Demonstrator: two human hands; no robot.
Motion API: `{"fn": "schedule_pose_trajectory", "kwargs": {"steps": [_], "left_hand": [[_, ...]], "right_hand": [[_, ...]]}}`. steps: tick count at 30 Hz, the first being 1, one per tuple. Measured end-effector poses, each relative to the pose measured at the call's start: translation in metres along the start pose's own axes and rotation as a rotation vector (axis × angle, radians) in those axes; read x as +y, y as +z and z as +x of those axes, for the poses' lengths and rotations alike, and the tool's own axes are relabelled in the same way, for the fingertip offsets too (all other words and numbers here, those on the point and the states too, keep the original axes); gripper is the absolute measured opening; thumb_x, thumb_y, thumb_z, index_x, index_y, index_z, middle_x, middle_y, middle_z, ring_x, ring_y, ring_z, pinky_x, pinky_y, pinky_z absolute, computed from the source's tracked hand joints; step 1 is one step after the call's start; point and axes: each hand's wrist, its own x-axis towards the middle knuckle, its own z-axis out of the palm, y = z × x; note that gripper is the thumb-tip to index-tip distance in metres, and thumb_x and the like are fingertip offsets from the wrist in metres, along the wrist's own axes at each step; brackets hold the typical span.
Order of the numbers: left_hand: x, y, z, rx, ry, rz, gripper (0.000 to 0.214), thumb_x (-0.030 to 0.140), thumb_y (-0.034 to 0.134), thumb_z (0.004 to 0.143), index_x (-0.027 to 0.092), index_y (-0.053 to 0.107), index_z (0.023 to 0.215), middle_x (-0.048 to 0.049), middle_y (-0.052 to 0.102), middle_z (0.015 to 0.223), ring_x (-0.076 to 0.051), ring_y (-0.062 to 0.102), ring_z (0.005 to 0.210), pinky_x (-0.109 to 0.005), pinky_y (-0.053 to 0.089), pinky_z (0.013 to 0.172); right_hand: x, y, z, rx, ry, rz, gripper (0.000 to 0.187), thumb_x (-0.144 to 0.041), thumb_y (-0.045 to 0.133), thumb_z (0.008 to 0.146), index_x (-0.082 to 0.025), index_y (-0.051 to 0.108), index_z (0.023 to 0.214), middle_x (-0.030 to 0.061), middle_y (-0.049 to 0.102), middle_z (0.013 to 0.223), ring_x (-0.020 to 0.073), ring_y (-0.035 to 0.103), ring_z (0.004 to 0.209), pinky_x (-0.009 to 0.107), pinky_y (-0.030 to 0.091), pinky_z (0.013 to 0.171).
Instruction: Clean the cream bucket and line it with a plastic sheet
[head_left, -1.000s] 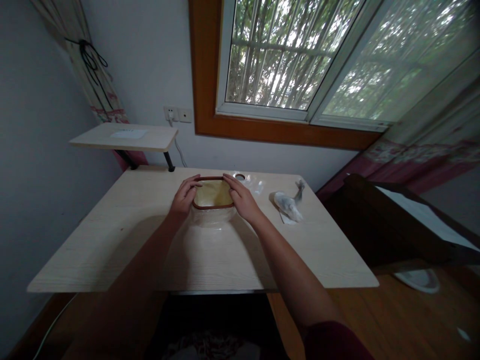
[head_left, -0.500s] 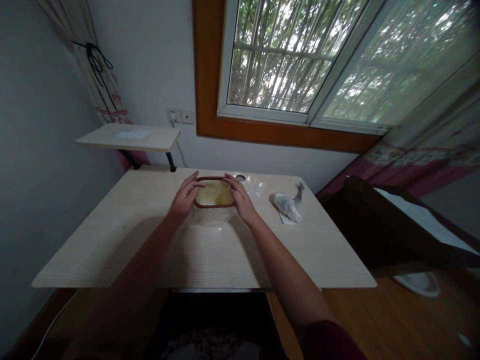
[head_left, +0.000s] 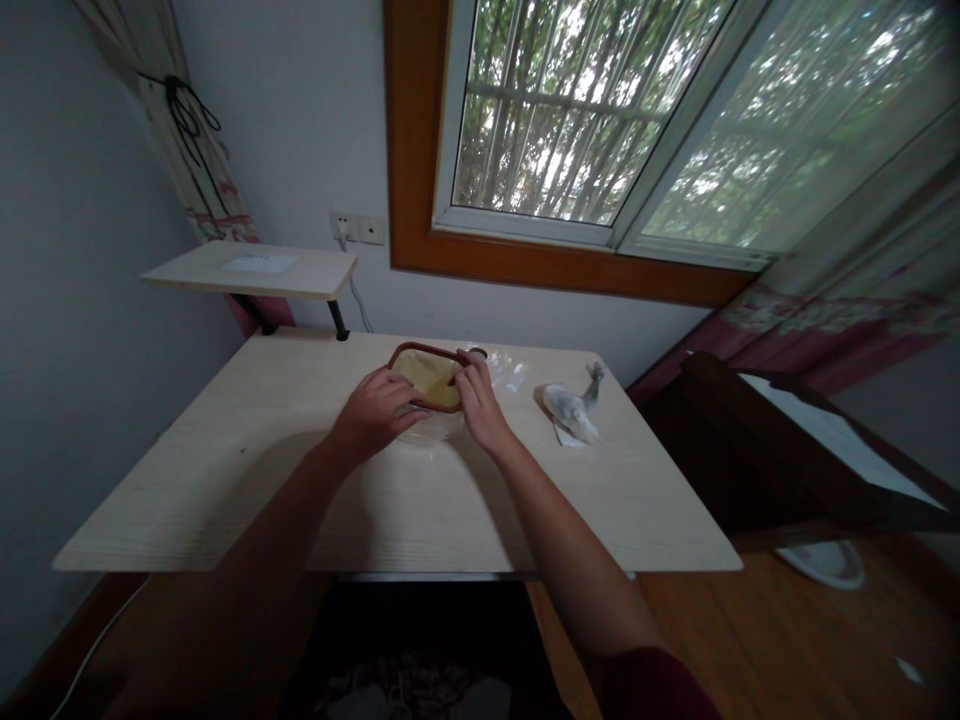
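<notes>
A rounded-rectangular container (head_left: 429,372) with a brown rim, a yellowish inside and pale, see-through-looking sides sits toward the back of the desk, slightly askew. My left hand (head_left: 379,408) grips its near left rim, with the fingers over the edge and the thumb along the front. On the right side, my right hand (head_left: 478,402) holds the rim, its fingers curled over the edge. Part of the container's side is hidden behind my hands.
On the pale wooden desk (head_left: 247,480), a plastic-wrapped bundle (head_left: 571,410) lies to the right. Clear plastic (head_left: 514,368) shines behind my right hand. A raised shelf (head_left: 300,275) with a paper (head_left: 260,263) stands at the back left. A dark wooden piece of furniture (head_left: 780,480) is at the right.
My left hand has moved from the container's left side to its near left rim. My right hand's fingers now curl over the right edge. The rim has turned slightly.
</notes>
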Motion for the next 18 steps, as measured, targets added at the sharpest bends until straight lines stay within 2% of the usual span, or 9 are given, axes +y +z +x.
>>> {"fn": "schedule_pose_trajectory", "kwargs": {"steps": [2,7,14,18], "left_hand": [[-0.004,-0.002,0.000,-0.015,-0.001,-0.002,0.027,0.045,0.065,0.091,0.019,0.073,0.094,-0.0089,0.074,0.094,-0.024,0.065,0.098,-0.042,0.052,0.091],[-0.017,-0.010,0.001,-0.074,0.010,-0.017,0.027,0.046,0.064,0.092,0.019,0.070,0.090,-0.0101,0.072,0.105,-0.026,0.064,0.108,-0.043,0.051,0.096],[-0.031,-0.017,0.005,-0.113,0.028,-0.056,0.038,0.056,0.072,0.082,0.019,0.069,0.089,-0.0110,0.069,0.110,-0.030,0.056,0.125,-0.049,0.047,0.106],[-0.036,-0.019,0.002,-0.112,-0.023,-0.074,0.039,0.056,0.073,0.080,0.020,0.070,0.094,-0.0124,0.060,0.133,-0.032,0.047,0.137,-0.054,0.041,0.114]], "right_hand": [[0.000,-0.004,-0.002,-0.015,-0.020,-0.014,0.034,-0.043,0.033,0.106,-0.023,0.059,0.099,0.0106,0.045,0.145,0.0200,0.039,0.141,0.043,0.027,0.123],[-0.001,-0.016,-0.005,-0.061,-0.071,-0.134,0.037,-0.046,0.032,0.106,-0.023,0.061,0.098,0.0118,0.046,0.143,0.0237,0.045,0.135,0.046,0.036,0.118],[-0.006,-0.033,0.003,-0.168,-0.109,-0.304,0.042,-0.047,0.031,0.106,-0.022,0.064,0.095,0.0137,0.049,0.137,0.0264,0.050,0.126,0.049,0.041,0.112],[-0.011,-0.035,0.001,-0.206,-0.101,-0.307,0.041,-0.048,0.033,0.106,-0.021,0.064,0.099,0.0133,0.046,0.141,0.0257,0.053,0.123,0.047,0.044,0.110]]}}
